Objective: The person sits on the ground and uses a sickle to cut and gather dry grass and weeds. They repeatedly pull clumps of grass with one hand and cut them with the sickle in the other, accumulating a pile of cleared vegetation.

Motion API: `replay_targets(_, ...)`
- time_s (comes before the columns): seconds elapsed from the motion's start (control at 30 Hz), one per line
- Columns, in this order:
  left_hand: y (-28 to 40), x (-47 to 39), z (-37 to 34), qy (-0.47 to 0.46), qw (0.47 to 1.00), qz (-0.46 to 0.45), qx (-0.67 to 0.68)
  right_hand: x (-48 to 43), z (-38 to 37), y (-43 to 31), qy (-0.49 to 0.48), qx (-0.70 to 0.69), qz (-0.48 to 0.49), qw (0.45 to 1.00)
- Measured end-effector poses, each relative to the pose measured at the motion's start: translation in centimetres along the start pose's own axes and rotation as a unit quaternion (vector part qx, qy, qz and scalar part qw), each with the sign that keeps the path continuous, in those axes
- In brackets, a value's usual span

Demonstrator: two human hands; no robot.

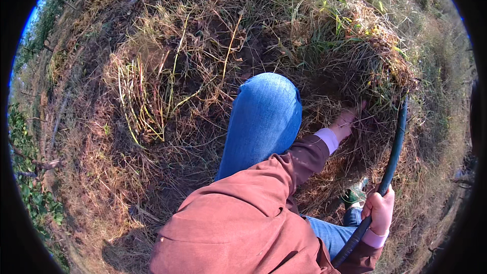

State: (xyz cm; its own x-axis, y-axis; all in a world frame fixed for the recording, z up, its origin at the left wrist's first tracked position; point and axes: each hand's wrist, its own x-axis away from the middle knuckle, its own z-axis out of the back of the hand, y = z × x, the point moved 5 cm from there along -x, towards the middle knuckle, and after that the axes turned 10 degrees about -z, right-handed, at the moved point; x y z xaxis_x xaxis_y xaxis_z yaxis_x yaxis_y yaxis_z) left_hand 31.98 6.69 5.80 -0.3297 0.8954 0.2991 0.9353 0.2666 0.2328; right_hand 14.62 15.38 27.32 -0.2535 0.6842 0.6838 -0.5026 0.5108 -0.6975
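My right hand (379,208) is closed around a long dark handle (397,139), a pole with wrapped tape near its lower end. The handle's far end disappears into a heap of dry and green grass (384,51), so its head is hidden. My left hand (347,118) reaches across to the matted grass beside the handle. Stems and shadow cover its fingers, and whether they hold any grass cannot be told.
My denim-covered knee (266,110) juts up at the middle, left of the reaching arm. A green shoe (355,194) rests on the ground near my right hand. Bent long stalks (142,110) lie at the left. Leafy branches (36,198) border the left edge.
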Motion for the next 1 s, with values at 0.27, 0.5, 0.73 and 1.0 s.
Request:
replay_targets(0.27,13.3,3.9,-9.5,-0.086,0.976,-0.200,-0.017,8.1,-5.9,-7.4,-0.045,0.083,0.150,0.984)
replay_targets(0.5,28.9,7.5,-12.7,-0.082,0.934,-0.346,-0.026,13.0,-14.2,-16.7,-0.085,0.302,0.249,0.916)
replay_targets(0.73,41.1,16.0,-1.0,0.083,0.886,-0.445,-0.098,12.3,-28.5,-16.7,-0.210,0.484,0.475,0.704)
replay_targets(1.0,38.1,29.8,24.5,0.428,0.805,-0.397,-0.104,10.3,-42.1,-5.5,-0.285,0.428,0.584,0.627)
